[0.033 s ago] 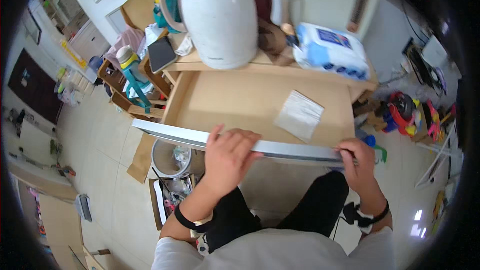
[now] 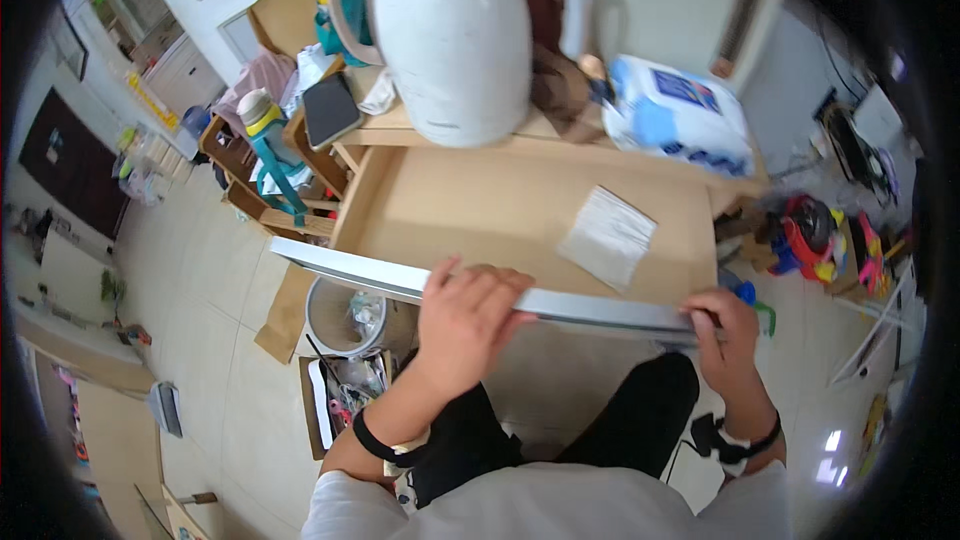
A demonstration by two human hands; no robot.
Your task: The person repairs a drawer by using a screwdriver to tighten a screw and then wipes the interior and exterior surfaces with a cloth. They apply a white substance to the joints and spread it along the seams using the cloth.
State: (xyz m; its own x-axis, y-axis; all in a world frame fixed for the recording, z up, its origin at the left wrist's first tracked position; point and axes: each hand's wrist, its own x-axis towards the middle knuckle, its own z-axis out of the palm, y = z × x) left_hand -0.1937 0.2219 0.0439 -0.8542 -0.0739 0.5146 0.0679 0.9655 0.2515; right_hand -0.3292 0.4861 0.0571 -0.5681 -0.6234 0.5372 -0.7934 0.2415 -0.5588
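Note:
A wooden drawer [image 2: 470,210] stands pulled out, with a flat, crinkled white packet [image 2: 608,237] lying inside toward its right side. Its pale drawer front [image 2: 590,307] runs across in front of me. My left hand [image 2: 468,318] is hooked over the top edge near the middle, fingers on the inner side and thumb outside. At the right end, my right hand [image 2: 722,332] curls its fingers round the same edge. Both hands are closed on the drawer front.
Above the drawer stand a large white jug [image 2: 450,50], a wipes pack [image 2: 680,115] and a dark phone [image 2: 330,110]. A waste bin [image 2: 345,325] and a box of odds and ends [image 2: 345,390] sit below left. Toys [image 2: 805,235] are piled at right.
The whole view has shifted slightly, so things appear a little lower and farther right. Both hands keep their places on the drawer front.

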